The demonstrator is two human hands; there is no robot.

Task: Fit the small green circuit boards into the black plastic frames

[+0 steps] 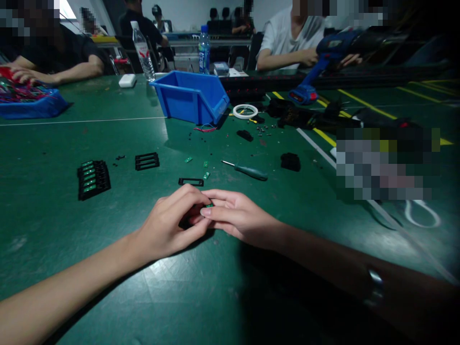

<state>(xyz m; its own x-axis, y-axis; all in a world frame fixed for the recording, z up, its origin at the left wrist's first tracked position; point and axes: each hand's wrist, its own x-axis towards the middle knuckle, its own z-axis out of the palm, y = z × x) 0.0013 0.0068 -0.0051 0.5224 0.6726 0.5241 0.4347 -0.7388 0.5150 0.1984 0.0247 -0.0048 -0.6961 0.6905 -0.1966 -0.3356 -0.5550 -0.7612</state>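
I have both hands together just below the middle of the frame, close over the surface (108,282). The grip of my right hand (239,213) is narrow, thumb laid against a small green board (209,205), of which only an edge shows between the fingers. My left hand (172,218) curls in from the other side, its grip nearly closed and its fingertips meeting the right; from here I cannot tell whether it pinches the board too, since the fingers cover its inner side.

Just beyond my fingers I see a black frame (190,182), and near it three loose green boards (206,176) lie well apart from the grip. A screwdriver (247,171) rests to the right of them.

Left of centre, a black holder (104,178) carries a row of green boards, and a slotted black piece (146,161) lies between it and the middle.

Of the containers, a blue bin (183,103) stands at upper centre; its front wall hides its floor from me. At the upper left edge, a blue tray (46,108) is heaped with red and mixed-colour wires (27,93), a co-worker's hand (25,75) over them. Behind the bin stand a clear bottle (143,52) and a blue-capped bottle (204,52).
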